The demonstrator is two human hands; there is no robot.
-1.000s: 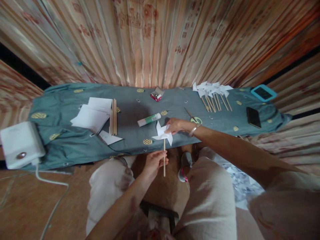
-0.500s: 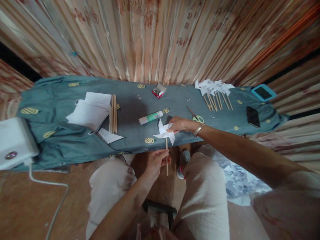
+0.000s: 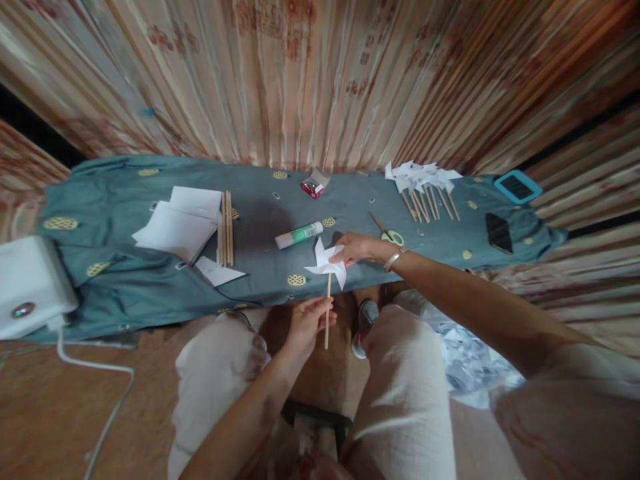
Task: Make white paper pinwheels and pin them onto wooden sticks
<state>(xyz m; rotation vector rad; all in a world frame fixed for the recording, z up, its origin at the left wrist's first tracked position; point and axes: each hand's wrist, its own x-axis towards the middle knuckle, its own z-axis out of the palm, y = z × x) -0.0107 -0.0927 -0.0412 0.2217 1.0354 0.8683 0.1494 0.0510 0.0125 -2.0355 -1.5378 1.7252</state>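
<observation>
Just below the middle of the frame: a thin wooden stick (image 3: 327,320), pinched in the left hand (image 3: 306,323), fingers (image 3: 319,308) closed on it about midway along its length. Runs almost straight up and down in the picture, lower end free over the floor between the knees, upper end meeting a white paper pinwheel (image 3: 327,261) right at the near edge of the tabletop (image 3: 260,277), which is draped in a teal cloth with yellow dots.

Right hand (image 3: 356,248) comes in from the right of the frame, silver bracelet at the wrist, fingertips together on the pinwheel's right-hand blades, close to its centre. So: paper head directly above the left hand along the stick's axis, and immediately left of the right hand, with the right hand touching the head and the left holding only the shaft. Cannot tell whether head and stick are actually joined or merely pressed together.

Farther up the tabletop, apart from both hands:
- a white-and-green glue stick (image 3: 299,235), just up and left of the pinwheel
- green-handled scissors (image 3: 390,235), just beyond the right wrist
- a row of bare wooden sticks (image 3: 226,227) beside loose white paper sheets (image 3: 177,223), at centre left
- a cluster of finished white pinwheels on sticks (image 3: 425,187), at upper right
</observation>
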